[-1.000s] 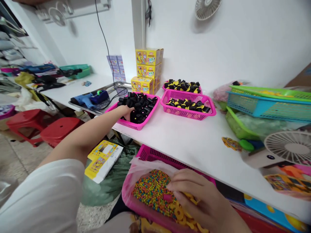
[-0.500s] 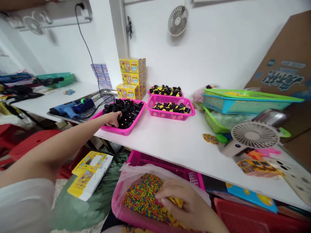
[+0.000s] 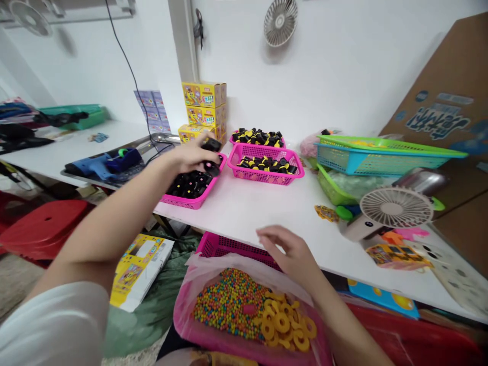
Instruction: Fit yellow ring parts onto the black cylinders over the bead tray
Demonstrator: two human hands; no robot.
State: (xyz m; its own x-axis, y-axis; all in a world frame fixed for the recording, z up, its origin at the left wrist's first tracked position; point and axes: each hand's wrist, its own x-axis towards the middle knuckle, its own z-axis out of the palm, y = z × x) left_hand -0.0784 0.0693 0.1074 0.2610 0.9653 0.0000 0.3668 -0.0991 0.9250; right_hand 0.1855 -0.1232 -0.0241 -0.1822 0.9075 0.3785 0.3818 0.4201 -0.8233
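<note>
Long white table [image 3: 244,213] against a white wall, round wall fan [image 3: 280,23] overhead. Red stool [image 3: 46,226] on the floor at left, near a flattened yellow carton [image 3: 141,272] lying on a green sack [image 3: 152,310]. Along the table, a stack of yellow boxes [image 3: 202,104], 3 high, and a blue glue gun [image 3: 91,168] on a metal tray [image 3: 152,138]. Further right, a blue mesh basket [image 3: 354,162] and a small white desk fan [image 3: 396,207].

Below the table edge, a pink tub [image 3: 183,325] lined with a clear plastic bag [image 3: 244,269], just beside a pink mesh basket [image 3: 229,244]. Inside the bag, a heap of multicoloured beads [image 3: 229,305] next to glossy yellow rings [image 3: 282,323].

On the table, 3 pink baskets: 2 full of black-and-yellow pieces [image 3: 265,163], the nearest [image 3: 194,201] heaped with stubby black cylinders [image 3: 190,184].

Left hand [image 3: 190,158] closed around black cylinders, just above that nearest basket. Right hand [image 3: 290,249] open, fingers loosely curved, hovering over the bag's upper edge, gripping nothing.
</note>
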